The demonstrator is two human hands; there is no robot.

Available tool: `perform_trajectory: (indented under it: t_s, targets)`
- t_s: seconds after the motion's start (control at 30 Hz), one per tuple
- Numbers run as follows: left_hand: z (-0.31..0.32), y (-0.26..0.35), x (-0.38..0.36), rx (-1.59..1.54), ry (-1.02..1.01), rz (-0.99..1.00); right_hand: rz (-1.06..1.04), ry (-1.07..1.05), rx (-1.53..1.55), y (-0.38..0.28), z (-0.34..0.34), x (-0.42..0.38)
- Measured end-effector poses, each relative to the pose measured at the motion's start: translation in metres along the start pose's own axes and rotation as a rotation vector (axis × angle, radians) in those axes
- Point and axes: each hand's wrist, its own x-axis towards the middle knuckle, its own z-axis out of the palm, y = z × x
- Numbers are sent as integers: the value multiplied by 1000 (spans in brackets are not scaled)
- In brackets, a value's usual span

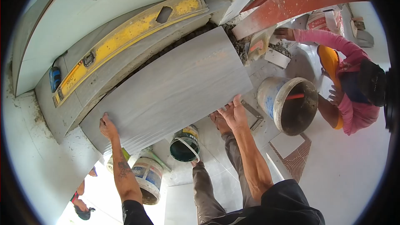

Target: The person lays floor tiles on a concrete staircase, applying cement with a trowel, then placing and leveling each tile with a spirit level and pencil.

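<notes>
A long grey tile (179, 83) with a grooved front edge lies tilted across the step in front of me. My left hand (108, 127) rests on the left part of its face, fingers curled in; whether anything small is inside them I cannot make out. At the tile's front edge on the right, my right hand (234, 114) touches it with thumb and fingers spread. Rough mortar (237, 41) shows beyond the tile's right end. Behind the tile, a yellow spirit level (129, 43) lies along the upper step.
A blue tape measure (54, 79) sits left of the level. Buckets stand around my feet: a green one (184, 143), a white-and-blue one (148, 177) and a large mortar-stained one (271, 96). At right a co-worker in pink sleeves (350, 41) crouches, one hand near a trowel (260, 45).
</notes>
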Motion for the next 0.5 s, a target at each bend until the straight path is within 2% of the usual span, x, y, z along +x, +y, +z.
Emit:
perform_trajectory:
  t_s: [0.1, 0.27, 0.37, 0.5]
  targets:
    - [8, -8, 3, -30, 10, 29, -11, 8, -31, -1, -1, 5]
    - [8, -18, 6, 96, -39, -42, 20, -46, -34, 4, 3, 14]
    - [10, -20, 8, 69, 7, 40, 31, -42, -14, 9, 2, 20]
    - [14, -16, 12, 68, -29, 27, 0, 14, -25, 10, 7, 21]
